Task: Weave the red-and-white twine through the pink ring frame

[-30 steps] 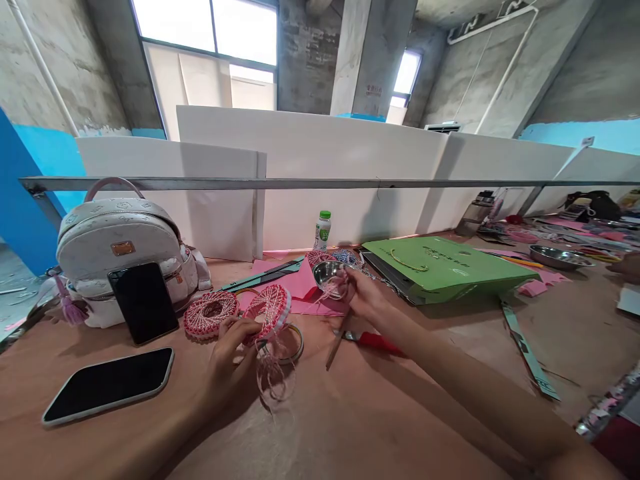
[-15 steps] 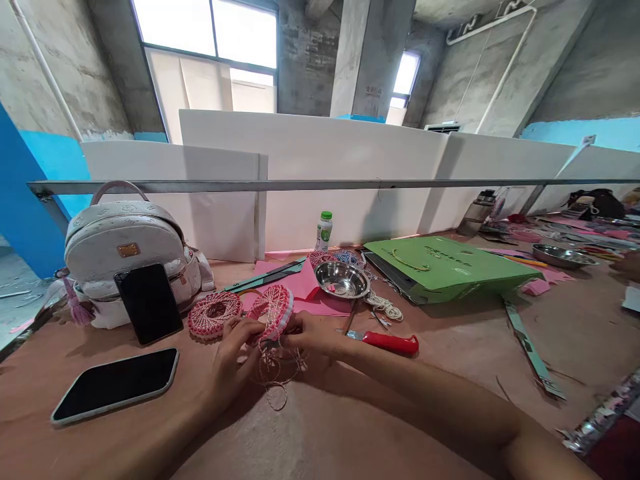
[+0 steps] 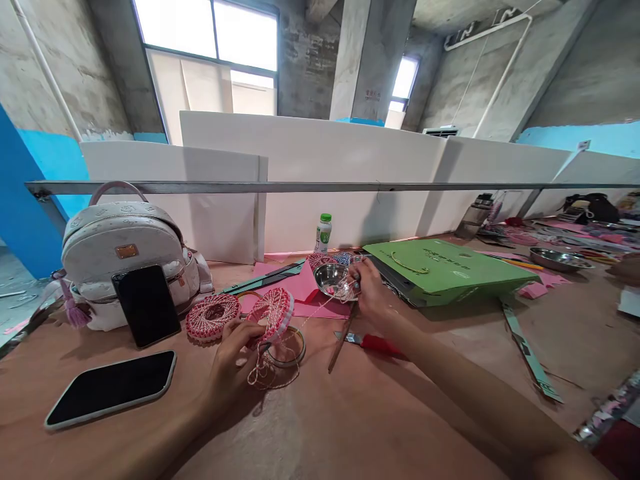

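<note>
Left hand point(image 3: 234, 357) grips a red-and-white woven ring point(image 3: 273, 311), right hand point(image 3: 369, 288) pinches pale-pink thread point(image 3: 344, 291): apparently thread-pulling, next needing even tension.

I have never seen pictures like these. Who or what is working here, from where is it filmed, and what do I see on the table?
No machine is shown: these are a person's two bare hands. One camera, worn on the head, looks forward and down, so the forearms enter from below.

The left hand holds a round red-and-white threaded piece, tilted up on edge. The right hand has pale thread in its fingers, beside a metal bowl; whether it touches the bowl is hard to tell.

On the brown table lie a similar round piece, a phone and a red-handled tool. Behind stand a white backpack and a green-capped bottle.
</note>
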Action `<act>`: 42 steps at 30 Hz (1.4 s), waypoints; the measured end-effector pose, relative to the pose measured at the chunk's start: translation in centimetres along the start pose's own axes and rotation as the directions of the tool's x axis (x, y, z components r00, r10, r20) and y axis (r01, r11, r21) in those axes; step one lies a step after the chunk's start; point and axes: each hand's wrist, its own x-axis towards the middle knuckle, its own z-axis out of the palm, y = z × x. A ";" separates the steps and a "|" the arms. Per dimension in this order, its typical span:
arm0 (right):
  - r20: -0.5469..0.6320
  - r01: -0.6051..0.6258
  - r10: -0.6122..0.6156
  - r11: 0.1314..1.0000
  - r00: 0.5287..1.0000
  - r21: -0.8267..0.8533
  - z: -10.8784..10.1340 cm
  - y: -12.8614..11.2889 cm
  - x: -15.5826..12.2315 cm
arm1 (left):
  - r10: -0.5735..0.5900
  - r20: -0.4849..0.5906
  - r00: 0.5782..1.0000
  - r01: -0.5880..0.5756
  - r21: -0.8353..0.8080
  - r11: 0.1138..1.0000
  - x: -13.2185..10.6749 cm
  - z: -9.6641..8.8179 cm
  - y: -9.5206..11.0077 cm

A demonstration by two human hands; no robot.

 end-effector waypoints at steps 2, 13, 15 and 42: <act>0.192 -0.023 0.044 0.994 0.980 -0.108 0.8 0.5 -1.7 | -0.023 0.004 1.000 0.023 -0.006 1.000 -0.1 0.0 -0.1; 0.833 0.096 0.314 0.913 0.455 -0.396 6.3 5.9 -6.6 | -0.059 -0.042 0.997 0.058 -0.034 0.998 0.0 0.0 -0.2; 0.829 0.082 0.267 0.933 0.491 -0.349 5.9 5.2 -5.5 | -0.069 -0.039 0.997 0.067 -0.048 0.997 -0.1 0.0 -0.3; 0.643 -0.230 0.373 0.927 0.669 -0.297 4.5 4.3 -4.5 | -0.070 -0.043 0.997 0.067 -0.065 0.996 0.2 0.1 0.7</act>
